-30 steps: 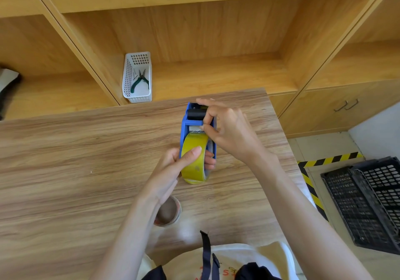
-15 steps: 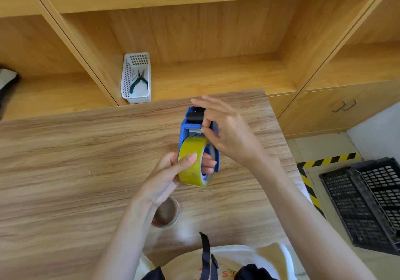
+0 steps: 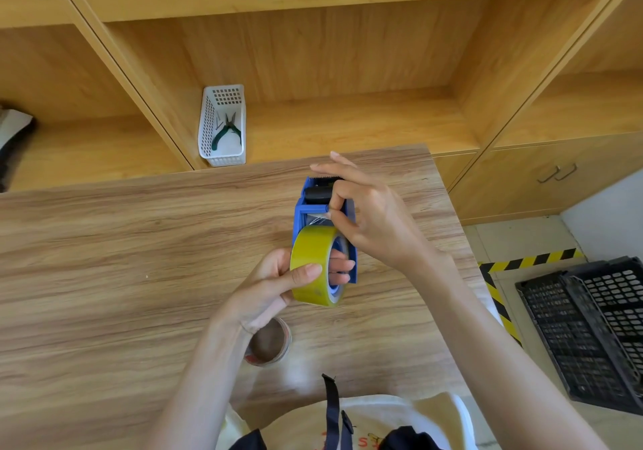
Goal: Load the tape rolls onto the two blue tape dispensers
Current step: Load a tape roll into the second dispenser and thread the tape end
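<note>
Left hand [image 3: 268, 286] grips the yellow tape roll [image 3: 315, 265], thumb across its outer face, fingers through the core. The roll sits in the blue tape dispenser [image 3: 302, 211], held above the wooden table [image 3: 104, 258]. Right hand [image 3: 374, 219] pinches the clear tape end near the black roller, other fingers spread. An empty cardboard core [image 3: 269, 343] lies under the left wrist. A white basket [image 3: 222, 125] holding pliers [image 3: 226, 131] stands on the shelf beyond.

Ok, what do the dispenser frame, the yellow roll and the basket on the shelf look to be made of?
Blue tape dispenser: apparently moulded plastic, uniform colour with a slight sheen.
Yellow tape roll: glossy film tape, probably plastic, judging by the smooth shiny band; its core is hidden.
White basket: likely plastic, with thin walls pierced by regular holes and a matte white finish.
</note>
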### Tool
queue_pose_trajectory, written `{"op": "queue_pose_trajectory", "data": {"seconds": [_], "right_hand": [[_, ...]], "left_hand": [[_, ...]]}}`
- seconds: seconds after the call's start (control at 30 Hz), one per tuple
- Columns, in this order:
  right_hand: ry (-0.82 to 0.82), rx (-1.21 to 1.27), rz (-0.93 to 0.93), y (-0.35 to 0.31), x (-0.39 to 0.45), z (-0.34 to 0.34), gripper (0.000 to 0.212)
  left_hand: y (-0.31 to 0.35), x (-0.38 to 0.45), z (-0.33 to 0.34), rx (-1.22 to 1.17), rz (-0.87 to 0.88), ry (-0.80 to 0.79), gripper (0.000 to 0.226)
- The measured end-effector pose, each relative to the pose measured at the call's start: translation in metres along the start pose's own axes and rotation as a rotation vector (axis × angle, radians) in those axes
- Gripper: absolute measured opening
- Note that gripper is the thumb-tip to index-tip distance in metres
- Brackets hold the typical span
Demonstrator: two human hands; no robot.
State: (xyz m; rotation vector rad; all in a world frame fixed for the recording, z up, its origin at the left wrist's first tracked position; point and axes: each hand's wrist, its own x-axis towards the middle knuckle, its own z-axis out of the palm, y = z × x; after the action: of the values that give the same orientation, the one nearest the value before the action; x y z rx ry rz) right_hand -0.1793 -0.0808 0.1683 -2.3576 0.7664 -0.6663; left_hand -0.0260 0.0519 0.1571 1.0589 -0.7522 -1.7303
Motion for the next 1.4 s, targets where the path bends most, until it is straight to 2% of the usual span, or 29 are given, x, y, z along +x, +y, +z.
{"op": "queue_pose_trajectory", "data": {"seconds": [0.3,0.43,0.5,0.7,0.8,0.93,1.03,1.2,1.4], "right_hand": [[0.006,-0.059,-0.057,0.001,0.000,0.000,0.017],[0.068,-0.136,-0.060,-0.004,-0.005,0.001,0.017],[0.094,-0.140,-0.024,-0.005,-0.008,0.003,0.015],[0.193,0.041,0.166,-0.006,-0.009,0.008,0.015],[0.229,0.055,0.207,-0.007,-0.009,0.010,0.014],[0.316,-0.105,0.189,-0.012,-0.010,0.013,0.013],[0.360,-0.013,0.277,-0.014,-0.011,0.017,0.011],[0.339,0.088,0.331,-0.011,-0.011,0.021,0.009],[0.266,-0.024,0.308,-0.018,-0.012,0.017,0.014]], "left_hand": [[-0.003,-0.001,0.000,0.026,0.004,-0.020,0.047],[-0.004,0.000,0.008,-0.032,-0.032,0.150,0.040],[-0.005,0.002,0.012,0.033,-0.035,0.262,0.038],[-0.006,0.007,0.019,0.092,0.039,0.344,0.035],[-0.005,0.009,0.017,0.048,0.035,0.313,0.033],[-0.005,0.009,0.015,-0.023,0.004,0.271,0.031],[-0.007,0.011,0.016,-0.015,0.033,0.294,0.029],[-0.010,0.012,0.018,0.038,0.053,0.293,0.024],[-0.010,0.013,0.012,0.068,0.071,0.234,0.024]]}}
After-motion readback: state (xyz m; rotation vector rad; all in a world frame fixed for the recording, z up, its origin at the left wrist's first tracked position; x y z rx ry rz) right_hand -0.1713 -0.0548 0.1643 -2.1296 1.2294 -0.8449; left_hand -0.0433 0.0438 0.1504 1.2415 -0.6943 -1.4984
